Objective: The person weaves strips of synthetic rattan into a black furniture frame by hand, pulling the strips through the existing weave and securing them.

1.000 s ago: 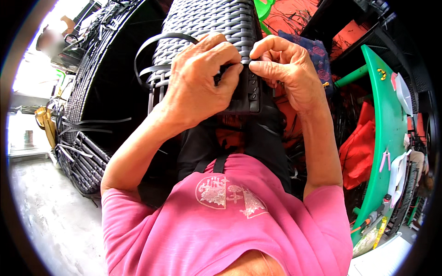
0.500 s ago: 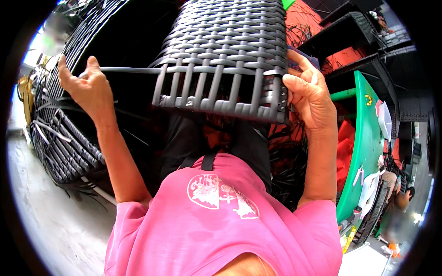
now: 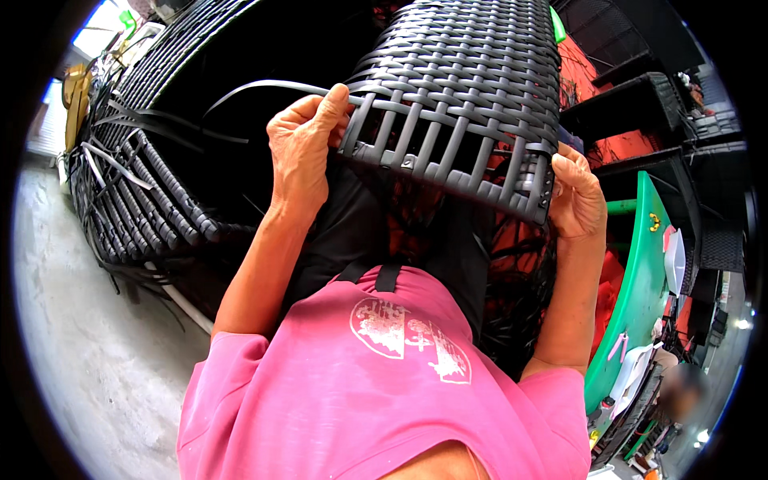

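Note:
A dark grey woven rattan panel lies tilted in front of me, its near end an unwoven row of upright bars above a solid edge. My left hand is closed in a pinch at the panel's left edge, on a flat grey strip whose loose tail curls away to the left. That strip runs across the bars just below the finished weave. On the panel's right edge, near the corner, my right hand grips with thumb up; its other fingers are partly hidden behind the edge.
A large woven piece with loose strands stands at the left, above a pale floor. To the right is a green board with pink-handled snips on it. Dark frames stand at the back right. A blurred person is at the lower right.
My left hand has come in from far left to the panel's edge, and the strip, taut before, now curves loosely. The panel and right hand appear further right and lower in view.

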The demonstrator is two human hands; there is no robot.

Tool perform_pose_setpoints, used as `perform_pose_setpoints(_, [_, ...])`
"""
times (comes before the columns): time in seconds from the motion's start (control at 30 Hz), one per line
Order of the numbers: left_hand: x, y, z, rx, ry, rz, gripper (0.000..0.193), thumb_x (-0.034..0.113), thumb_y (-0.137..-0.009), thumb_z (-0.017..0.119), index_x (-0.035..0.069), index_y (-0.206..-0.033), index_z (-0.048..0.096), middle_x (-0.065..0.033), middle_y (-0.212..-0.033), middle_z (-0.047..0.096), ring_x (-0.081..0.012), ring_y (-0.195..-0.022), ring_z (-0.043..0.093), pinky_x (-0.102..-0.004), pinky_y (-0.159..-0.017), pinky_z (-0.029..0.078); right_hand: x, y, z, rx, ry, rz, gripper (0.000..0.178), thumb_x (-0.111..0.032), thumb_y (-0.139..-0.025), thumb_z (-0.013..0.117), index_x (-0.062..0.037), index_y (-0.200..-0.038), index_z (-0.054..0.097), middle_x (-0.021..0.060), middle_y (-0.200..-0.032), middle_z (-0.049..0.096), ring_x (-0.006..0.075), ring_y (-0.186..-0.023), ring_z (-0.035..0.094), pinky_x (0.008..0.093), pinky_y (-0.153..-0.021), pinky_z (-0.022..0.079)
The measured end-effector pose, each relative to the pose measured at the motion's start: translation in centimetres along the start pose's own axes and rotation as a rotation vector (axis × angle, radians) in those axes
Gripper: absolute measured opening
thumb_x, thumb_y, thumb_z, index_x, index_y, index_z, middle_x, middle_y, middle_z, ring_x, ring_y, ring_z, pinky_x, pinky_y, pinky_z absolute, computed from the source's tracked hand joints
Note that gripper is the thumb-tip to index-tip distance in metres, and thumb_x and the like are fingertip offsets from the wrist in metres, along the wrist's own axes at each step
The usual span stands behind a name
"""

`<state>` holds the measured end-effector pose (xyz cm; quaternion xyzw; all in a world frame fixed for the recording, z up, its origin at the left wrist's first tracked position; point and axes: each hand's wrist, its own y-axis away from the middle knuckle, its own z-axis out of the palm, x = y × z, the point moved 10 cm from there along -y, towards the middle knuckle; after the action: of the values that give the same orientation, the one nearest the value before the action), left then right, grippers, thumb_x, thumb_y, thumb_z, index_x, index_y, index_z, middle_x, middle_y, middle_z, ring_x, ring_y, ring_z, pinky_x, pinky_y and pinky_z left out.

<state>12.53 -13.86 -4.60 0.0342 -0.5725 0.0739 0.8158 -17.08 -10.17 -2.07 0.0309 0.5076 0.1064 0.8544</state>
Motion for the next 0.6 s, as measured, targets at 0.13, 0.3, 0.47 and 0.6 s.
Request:
perform_pose_setpoints(0.13, [1.0,-0.7,-0.2,0.108,-0.045,0.128,0.014,0.014,-0.082,0.071,0.002,-0.076,0.066,0.0008,-0.064,0.060,-0.0042,-0.054,0.050,-0.0173,-0.050,0.036,0.3,-0.5,0.1,-0.030,0.023,-0.022,0.026,-0.006,-0.081,0.064,0.0047,-0.104,0.058,0.0087,-0.081,0.066,0.0094,-0.055,0.060,0.0213,-0.050,0.051])
perform_pose_setpoints(0.3, [3.3,-1.7,1.0,0.115,-0.255,0.314,0.013,0.011,-0.085,0.067,0.001,-0.077,0.065,-0.0025,-0.062,0.061,-0.0049,-0.052,0.051,-0.0180,-0.048,0.038,-0.1,-0.2,0.6,-0.094,0.036,-0.013,0.032,-0.006,-0.081,0.065,0.0074,-0.108,0.056,0.0082,-0.086,0.066,0.0026,-0.058,0.057,0.0118,-0.046,0.043])
perform_pose_setpoints(0.47, [0.3,-2.4,0.1,0.157,-0.080,0.140,0.018,0.012,-0.084,0.068,-0.002,-0.074,0.063,-0.0043,-0.063,0.061,-0.0065,-0.052,0.053,-0.0187,-0.049,0.042,0.0,0.2,0.9,-0.060,0.047,-0.022,0.036,-0.005,-0.081,0.064,0.0087,-0.113,0.053,0.0087,-0.088,0.066,0.0010,-0.059,0.057,0.0081,-0.047,0.042])
perform_pose_setpoints(0.6, [-0.5,-2.5,0.1,0.165,-0.010,0.074,0.018,0.013,-0.083,0.070,-0.001,-0.075,0.063,-0.0050,-0.065,0.062,-0.0090,-0.053,0.057,-0.0199,-0.051,0.047,0.3,-0.1,1.1,-0.120,-0.015,-0.022,0.040,-0.006,-0.081,0.064,0.0093,-0.116,0.052,0.0111,-0.092,0.066,0.0034,-0.063,0.061,0.0098,-0.051,0.046])
